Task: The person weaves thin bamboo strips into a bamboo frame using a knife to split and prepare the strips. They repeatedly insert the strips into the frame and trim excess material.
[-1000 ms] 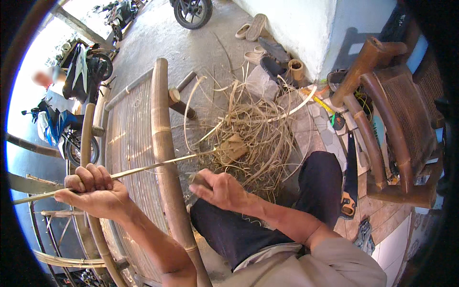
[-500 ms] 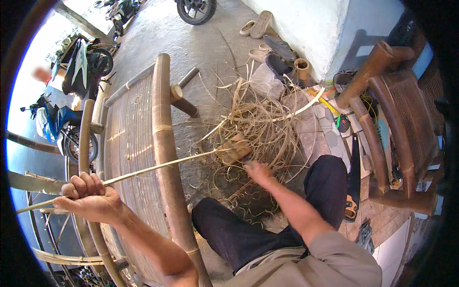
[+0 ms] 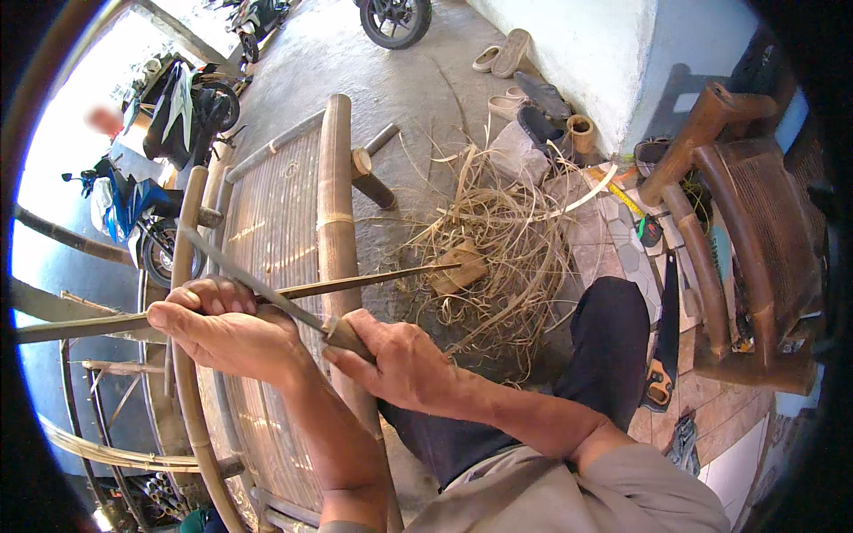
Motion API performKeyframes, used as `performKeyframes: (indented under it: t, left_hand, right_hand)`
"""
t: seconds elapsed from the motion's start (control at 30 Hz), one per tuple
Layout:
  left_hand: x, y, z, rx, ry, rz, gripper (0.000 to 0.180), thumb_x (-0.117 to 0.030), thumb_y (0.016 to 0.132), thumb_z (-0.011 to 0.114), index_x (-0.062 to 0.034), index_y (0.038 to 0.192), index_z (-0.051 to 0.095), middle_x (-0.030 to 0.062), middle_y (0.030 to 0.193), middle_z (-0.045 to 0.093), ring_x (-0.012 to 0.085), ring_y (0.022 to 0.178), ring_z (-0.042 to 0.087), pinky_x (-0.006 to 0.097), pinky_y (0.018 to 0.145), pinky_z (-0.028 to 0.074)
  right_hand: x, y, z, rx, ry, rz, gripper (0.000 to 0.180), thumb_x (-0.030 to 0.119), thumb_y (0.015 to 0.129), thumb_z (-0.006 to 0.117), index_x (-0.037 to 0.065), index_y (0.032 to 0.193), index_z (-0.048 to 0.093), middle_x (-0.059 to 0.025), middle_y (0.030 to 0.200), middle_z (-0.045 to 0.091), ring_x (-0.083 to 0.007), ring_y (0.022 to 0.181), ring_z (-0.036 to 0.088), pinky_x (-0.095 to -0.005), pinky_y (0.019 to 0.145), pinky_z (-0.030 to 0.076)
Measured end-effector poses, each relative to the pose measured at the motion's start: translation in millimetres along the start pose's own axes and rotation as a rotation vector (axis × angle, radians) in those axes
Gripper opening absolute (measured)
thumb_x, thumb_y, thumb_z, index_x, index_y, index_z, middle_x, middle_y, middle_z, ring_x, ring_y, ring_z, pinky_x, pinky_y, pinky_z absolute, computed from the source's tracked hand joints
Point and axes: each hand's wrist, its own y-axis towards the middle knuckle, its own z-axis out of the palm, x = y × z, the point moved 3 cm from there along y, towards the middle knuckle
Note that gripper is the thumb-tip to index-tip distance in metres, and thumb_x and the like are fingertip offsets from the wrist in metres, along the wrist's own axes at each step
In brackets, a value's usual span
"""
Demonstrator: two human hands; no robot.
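My left hand (image 3: 222,324) is closed around a long, narrow bamboo strip (image 3: 364,279) above the bamboo bench. The strip runs out past the left edge of the bench, and its other end reaches a tan wooden block (image 3: 460,270). With my right hand (image 3: 404,364) I grip a knife by its handle. The grey knife blade (image 3: 253,277) slants up and left across the strip, close beside my left fingers. Whether the edge touches the strip I cannot tell. A tangled heap of thin bamboo shavings (image 3: 520,222) surrounds the block on the floor.
The bamboo bench (image 3: 336,169) stands to the left of my legs. On the right are a handsaw (image 3: 662,382), a tape measure (image 3: 649,231) and a brown chair (image 3: 755,222). Sandals (image 3: 511,53) sit by the wall. Motorbikes (image 3: 142,213) are parked at the far left.
My right hand has come from beside the block up and left to my left hand, and the knife now shows across the strip. The view has shifted slightly left.
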Motion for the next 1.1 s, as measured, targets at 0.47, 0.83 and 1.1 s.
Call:
performKeyframes:
  t: [0.47,0.83,1.1]
  left_hand:
    - [0,1,-3,-0.036,-0.025,0.023,0.061,-0.064,0.104,0.043,-0.0188,0.07,0.022,-0.0044,0.062,0.02,0.0068,0.051,0.018,0.024,0.043,0.014]
    - [17,24,-11,-0.07,0.073,-0.016,0.057,-0.057,0.109,0.038,-0.0182,0.071,0.021,-0.0035,0.063,0.021,0.0086,0.054,0.019,0.026,0.047,0.017]
    - [24,36,-21,-0.055,0.089,-0.028,0.056,-0.056,0.11,0.034,-0.0189,0.07,0.022,-0.0033,0.062,0.019,0.0092,0.054,0.018,0.026,0.047,0.016]
  right_hand:
    - [-54,-11,-8,0.041,-0.17,0.476,0.043,0.043,0.102,0.06,0.001,0.112,0.062,-0.0236,0.077,0.066,-0.0415,0.078,0.07,-0.0473,0.068,0.054]
    - [-156,-18,-10,-0.037,-0.22,0.365,0.052,0.052,0.1,0.056,0.001,0.108,0.062,-0.0279,0.079,0.067,-0.0478,0.079,0.069,-0.0513,0.069,0.053]
    - [-238,-42,-22,-0.016,-0.342,0.578,0.055,0.056,0.099,0.054,0.002,0.107,0.06,-0.03,0.086,0.068,-0.0514,0.089,0.067,-0.0581,0.079,0.051]
